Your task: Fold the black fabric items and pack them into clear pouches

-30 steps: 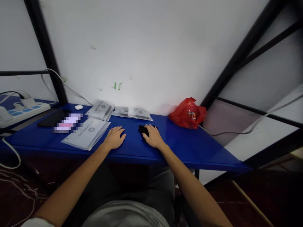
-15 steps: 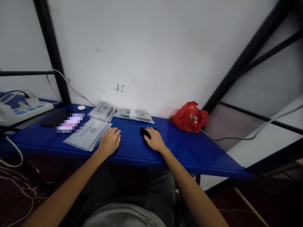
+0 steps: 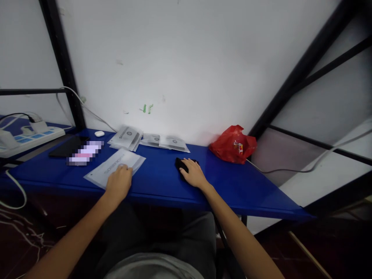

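Note:
My left hand (image 3: 119,182) is closed over the lower edge of a pale printed pouch (image 3: 101,170) that lies on the blue table (image 3: 162,182). The fingertips curl under, so their grip is partly hidden. Over a small black object (image 3: 179,164) on the table rests my right hand (image 3: 194,173), its fingers bent around the top; the hand covers much of the object. Behind the left hand sits a stack of similar pouches (image 3: 126,137), and more pouches (image 3: 174,142) lie beside it along the wall.
A red plastic bag (image 3: 229,145) stands at the back right. Toward the left are a blurred-out phone (image 3: 85,153), a black flat item (image 3: 65,147), a small white case (image 3: 99,133) and a power strip (image 3: 43,135) with cables. Black metal posts rise on both sides.
My left hand has moved left and closed at the pouch, which has shifted slightly right. My right hand and the black object have moved a little to the right.

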Motion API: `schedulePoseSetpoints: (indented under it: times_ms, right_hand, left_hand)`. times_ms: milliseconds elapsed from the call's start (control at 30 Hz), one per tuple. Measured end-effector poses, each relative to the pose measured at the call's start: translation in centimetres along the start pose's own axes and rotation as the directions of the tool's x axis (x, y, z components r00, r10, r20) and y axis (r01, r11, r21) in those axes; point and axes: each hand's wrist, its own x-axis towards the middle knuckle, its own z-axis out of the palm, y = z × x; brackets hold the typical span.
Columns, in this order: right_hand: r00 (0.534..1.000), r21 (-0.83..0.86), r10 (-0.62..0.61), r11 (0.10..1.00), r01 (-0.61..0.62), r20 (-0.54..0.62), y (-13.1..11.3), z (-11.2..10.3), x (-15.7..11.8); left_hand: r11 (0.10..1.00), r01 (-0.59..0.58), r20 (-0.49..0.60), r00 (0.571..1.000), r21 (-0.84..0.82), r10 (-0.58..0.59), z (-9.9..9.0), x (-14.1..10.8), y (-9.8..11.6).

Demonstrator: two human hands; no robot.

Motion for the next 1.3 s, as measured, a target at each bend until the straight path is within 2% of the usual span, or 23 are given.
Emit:
schedulePoseSetpoints:
  times_ms: [100, 233, 300, 367, 433, 500, 533, 600, 700, 867, 1000, 1167, 1300]
  right_hand:
    - [0.999, -0.024, 0.030, 0.999, -0.030, -0.012, 0.8, -0.2, -0.6]
    - [0.998, -0.066, 0.058, 0.996, -0.061, -0.039, 2.1, -0.3, -1.6]
    - [0.995, -0.077, 0.073, 0.994, -0.078, -0.064, 2.3, -0.5, -2.1]
    - [0.987, -0.072, 0.056, 0.995, -0.068, -0.152, 1.9, -0.8, -2.7]
    - [0.957, -0.046, -0.023, 0.999, 0.010, -0.289, 0.7, -1.2, -3.5]
    - [0.908, -0.012, -0.158, 0.986, 0.166, -0.389, -1.2, -1.7, -4.4]
    - [0.891, -0.007, -0.234, 0.968, 0.251, -0.388, -2.2, -1.9, -4.8]
    - [0.865, -0.015, -0.393, 0.912, 0.409, -0.312, -4.2, -2.1, -5.3]
    - [0.854, -0.025, -0.484, 0.872, 0.489, -0.191, -6.3, -2.2, -5.1]
    - [0.946, -0.106, -0.317, 0.945, 0.309, -0.063, -6.7, -1.9, -3.6]
    - [0.966, -0.200, -0.257, 0.949, 0.245, -0.035, -6.1, -1.1, -2.9]
    - [0.975, -0.214, -0.219, 0.955, 0.207, -0.033, -5.8, -0.4, -2.7]
    - [0.958, -0.017, -0.280, 0.960, 0.279, -0.066, -5.3, -1.3, -3.0]
  left_hand:
    - [0.985, -0.168, -0.005, 0.986, -0.030, 0.168, 0.1, -0.5, 3.2]
    - [0.936, -0.348, -0.086, 0.935, -0.050, 0.343, 0.4, 0.0, 6.4]
    - [0.926, -0.376, -0.170, 0.915, -0.039, 0.365, 0.3, 0.8, 7.1]
    - [0.929, -0.369, -0.267, 0.899, -0.036, 0.347, 0.2, 1.8, 7.3]
    - [0.930, -0.367, -0.352, 0.876, -0.040, 0.330, 0.0, 2.8, 7.1]
    - [0.920, -0.389, -0.404, 0.850, -0.052, 0.337, -0.1, 3.7, 6.7]
    - [0.912, -0.406, -0.418, 0.840, -0.063, 0.345, -0.3, 4.0, 6.5]
    - [0.892, -0.442, -0.427, 0.828, -0.094, 0.365, -0.5, 4.4, 6.2]
    - [0.867, -0.478, -0.414, 0.825, -0.144, 0.386, -0.9, 4.7, 6.2]
    - [0.822, -0.542, -0.452, 0.786, -0.174, 0.423, -0.8, 4.7, 5.8]
    - [0.829, -0.545, -0.495, 0.760, -0.128, 0.422, 0.2, 4.6, 4.9]
    - [0.902, -0.428, -0.446, 0.819, -0.058, 0.361, 1.5, 4.2, 3.7]
    - [0.921, -0.387, -0.419, 0.843, -0.039, 0.336, 1.9, 4.1, 2.9]
